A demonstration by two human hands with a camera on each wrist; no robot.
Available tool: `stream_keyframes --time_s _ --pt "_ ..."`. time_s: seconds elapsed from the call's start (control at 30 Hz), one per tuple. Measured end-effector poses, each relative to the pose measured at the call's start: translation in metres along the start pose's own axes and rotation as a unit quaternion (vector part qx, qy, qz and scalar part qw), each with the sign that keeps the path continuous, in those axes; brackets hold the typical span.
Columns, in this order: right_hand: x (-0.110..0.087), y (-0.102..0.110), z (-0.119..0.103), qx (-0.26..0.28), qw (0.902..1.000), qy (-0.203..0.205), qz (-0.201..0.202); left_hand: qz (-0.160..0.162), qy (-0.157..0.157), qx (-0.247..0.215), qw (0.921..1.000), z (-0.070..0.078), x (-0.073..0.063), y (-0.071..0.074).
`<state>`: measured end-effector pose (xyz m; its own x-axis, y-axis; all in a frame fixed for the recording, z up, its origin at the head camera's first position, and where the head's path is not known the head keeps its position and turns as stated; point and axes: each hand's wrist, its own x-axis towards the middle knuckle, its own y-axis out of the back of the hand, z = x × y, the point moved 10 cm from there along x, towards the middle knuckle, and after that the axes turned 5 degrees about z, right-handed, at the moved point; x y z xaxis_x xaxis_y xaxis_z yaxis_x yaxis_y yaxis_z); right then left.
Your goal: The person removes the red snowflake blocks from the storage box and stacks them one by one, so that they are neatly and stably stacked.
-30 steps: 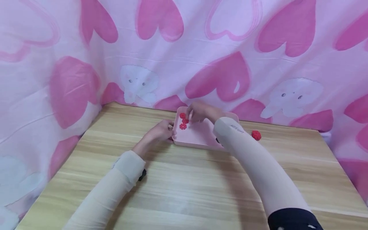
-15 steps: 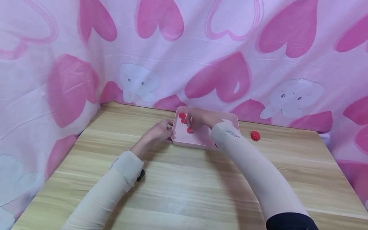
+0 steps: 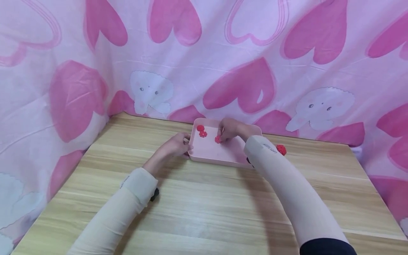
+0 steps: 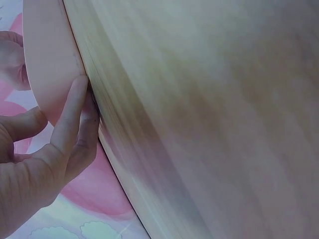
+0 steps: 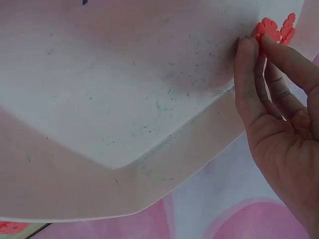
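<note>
Head view: the red flower piece (image 3: 217, 139) is inside the pink tray (image 3: 220, 162), left of its middle, pinched between thumb and finger of the right hand (image 3: 231, 129). Can't tell if it touches the tray floor. Handling guess: light, thin, stiff plastic, not fragile, maybe slick; take it by opposite edges, the notched outline should give some bite. A round red piece (image 3: 200, 128) and a second flower piece (image 3: 203, 134) lie near the tray's far left corner, touching or nearly so. Left hand (image 3: 176, 145) grips the tray's left end, thumb at the rim, fingers against the outer wall. Tray looks thin-walled and light, would probably slide if nudged; the rim is a sensible hold. Red cluster (image 3: 281, 149) sits on the table right of the tray, partly behind the right sleeve (image 3: 296, 191). Table (image 3: 197, 212): wood-grain, smooth-looking. Heart-print cloth (image 3: 185, 67) hangs behind and at left
</note>
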<state>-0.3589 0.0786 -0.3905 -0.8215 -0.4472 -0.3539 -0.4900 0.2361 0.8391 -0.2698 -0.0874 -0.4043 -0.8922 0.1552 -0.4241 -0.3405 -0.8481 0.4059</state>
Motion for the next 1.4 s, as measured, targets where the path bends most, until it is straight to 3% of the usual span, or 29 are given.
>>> stream_keyframes --time_s 0.7,1.03,1.4 --pt "-0.017 0.008 0.003 0.038 0.9992 -0.011 -0.004 -0.003 0.005 0.008 1.0 -0.002 0.002 -0.003" --pt "-0.038 0.04 0.025 0.063 0.9973 -0.036 0.012 -0.004 0.013 0.006 0.9999 -0.001 0.0 -0.001" --pt "-0.075 0.078 0.066 0.023 0.9981 -0.044 0.035 -0.008 0.006 0.015 0.9998 0.0 0.0 -0.002"
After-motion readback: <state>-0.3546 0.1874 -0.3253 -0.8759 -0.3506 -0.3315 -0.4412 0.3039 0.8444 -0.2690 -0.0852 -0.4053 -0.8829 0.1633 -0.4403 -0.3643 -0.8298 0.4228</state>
